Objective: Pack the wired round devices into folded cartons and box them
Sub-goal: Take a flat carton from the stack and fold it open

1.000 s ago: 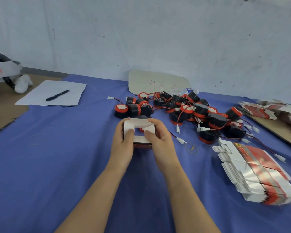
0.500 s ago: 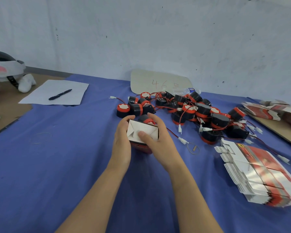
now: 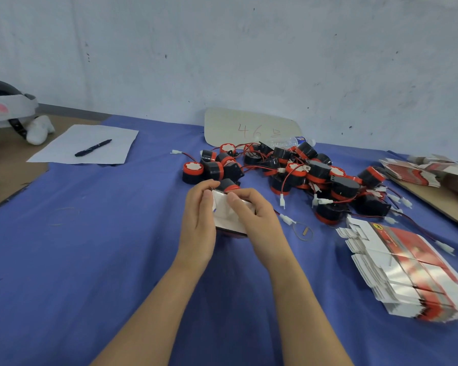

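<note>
Since a moment ago the 2 thumbs are crowding closer over the flap of the carton (image 3: 226,217). The left hand (image 3: 197,223) and right hand (image 3: 262,225) are clamping it between them, just in front of the device pile (image 3: 302,175) on the counter (image 3: 103,247). It is looking light and crushable; its side walls are seeming the safest hold.

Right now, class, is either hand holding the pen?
No, the pen lies on the paper, while the left hand and right hand hold the carton.

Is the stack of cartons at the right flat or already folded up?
Flat: the cartons lie as thin sheets, one upon another.
</note>
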The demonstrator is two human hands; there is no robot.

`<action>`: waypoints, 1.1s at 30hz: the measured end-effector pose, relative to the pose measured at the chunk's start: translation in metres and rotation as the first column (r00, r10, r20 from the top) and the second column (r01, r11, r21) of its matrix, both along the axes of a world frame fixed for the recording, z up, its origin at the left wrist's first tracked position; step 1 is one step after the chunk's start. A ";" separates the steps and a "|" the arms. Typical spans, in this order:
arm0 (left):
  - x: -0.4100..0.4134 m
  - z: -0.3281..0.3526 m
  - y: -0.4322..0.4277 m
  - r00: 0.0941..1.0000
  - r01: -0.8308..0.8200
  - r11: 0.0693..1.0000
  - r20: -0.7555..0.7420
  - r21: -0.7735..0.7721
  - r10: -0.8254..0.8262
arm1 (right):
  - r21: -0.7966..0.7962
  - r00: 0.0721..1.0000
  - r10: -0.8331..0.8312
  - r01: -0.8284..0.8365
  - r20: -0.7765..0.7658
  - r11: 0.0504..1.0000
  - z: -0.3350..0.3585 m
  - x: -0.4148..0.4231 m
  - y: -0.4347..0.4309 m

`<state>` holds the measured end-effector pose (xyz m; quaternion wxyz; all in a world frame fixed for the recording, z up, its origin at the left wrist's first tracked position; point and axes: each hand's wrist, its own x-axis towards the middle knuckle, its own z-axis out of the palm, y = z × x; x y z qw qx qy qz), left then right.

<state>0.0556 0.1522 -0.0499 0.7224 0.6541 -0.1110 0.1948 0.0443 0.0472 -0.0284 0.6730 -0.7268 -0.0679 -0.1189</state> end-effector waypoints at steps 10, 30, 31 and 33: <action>0.002 0.002 -0.001 0.997 -0.070 0.998 0.016 -0.002 0.070 | -0.277 0.999 0.042 -0.032 0.029 0.960 0.001 0.003 -0.017; 0.010 0.003 0.010 0.981 -0.174 0.984 0.097 0.036 0.170 | -0.224 0.994 0.098 -0.104 -0.038 0.969 0.015 -0.010 -0.017; 0.014 0.001 0.010 0.981 -0.187 0.977 0.068 0.098 0.181 | -0.345 0.999 -0.030 0.040 0.036 0.938 0.012 -0.007 -0.012; 0.018 -0.003 0.010 0.988 -0.132 0.976 -0.055 0.173 0.143 | -0.691 0.968 -0.154 0.248 0.196 0.679 0.005 -0.001 0.002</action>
